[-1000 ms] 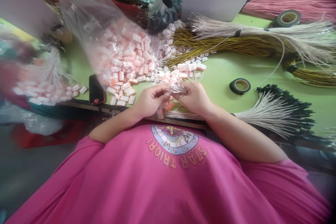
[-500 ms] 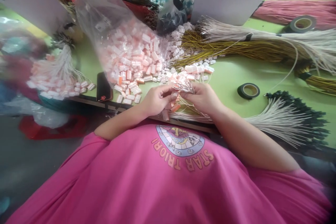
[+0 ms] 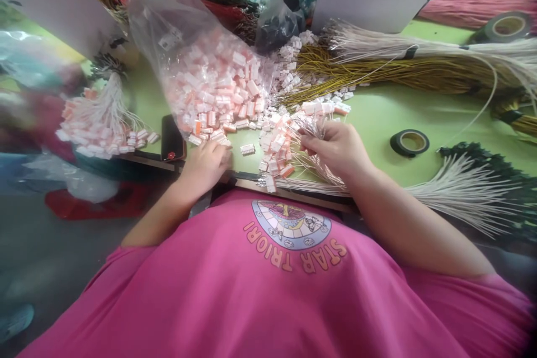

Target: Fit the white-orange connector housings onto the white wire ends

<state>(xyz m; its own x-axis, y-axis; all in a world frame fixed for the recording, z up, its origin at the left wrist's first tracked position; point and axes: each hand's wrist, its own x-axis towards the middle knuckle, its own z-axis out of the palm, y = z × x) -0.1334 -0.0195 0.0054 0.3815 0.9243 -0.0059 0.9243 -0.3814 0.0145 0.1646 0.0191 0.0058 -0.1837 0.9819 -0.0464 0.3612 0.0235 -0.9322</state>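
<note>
Well, one lone connector — between two hands.

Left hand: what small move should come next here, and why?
Probably pinch one of the loose connector housings: the left hand is at their near edge, while the right hand holds white wires near their metal tips.

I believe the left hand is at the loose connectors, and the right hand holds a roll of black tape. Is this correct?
Not quite: in the head view, the right hand holds a bunch of white wires near their metal-tipped ends; the nearest black tape roll lies on the table. The left hand is at the loose connectors.
</note>
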